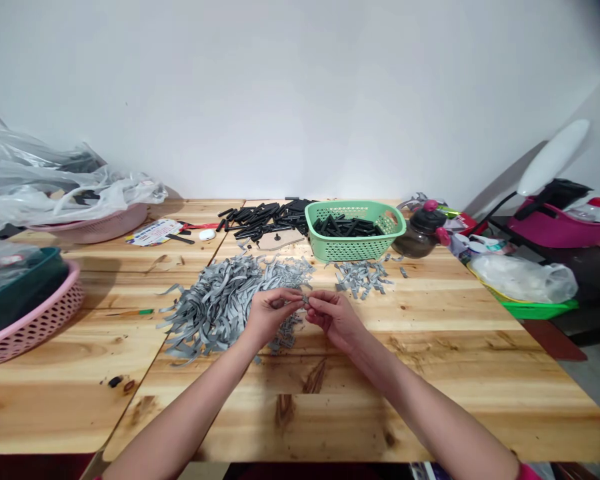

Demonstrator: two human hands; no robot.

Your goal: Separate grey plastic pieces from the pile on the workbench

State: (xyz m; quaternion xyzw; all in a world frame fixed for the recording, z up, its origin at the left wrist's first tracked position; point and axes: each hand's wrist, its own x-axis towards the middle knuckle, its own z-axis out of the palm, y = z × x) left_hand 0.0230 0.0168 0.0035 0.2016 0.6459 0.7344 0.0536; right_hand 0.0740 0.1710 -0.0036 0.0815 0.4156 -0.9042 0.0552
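My left hand (276,312) and my right hand (333,316) meet fingertip to fingertip above the table, both closed in a pinch. Between them is a small grey strip (305,300), mostly covered by the fingers. Just left of and behind my left hand lies a large heap of grey strips (225,303), long ones at the left and shorter ones towards the right. Beyond my right hand is a smaller scatter of short grey pieces (363,277). Behind that stands a green basket (357,250) with black sticks (347,227) in it.
More black sticks (275,217) are piled near the wall beside a flat brown board (281,240). A dark jar with pink parts (417,230) stands right of the basket. Pink baskets (55,313) and plastic bags (70,183) occupy the left. The wooden table (430,393) has a seam.
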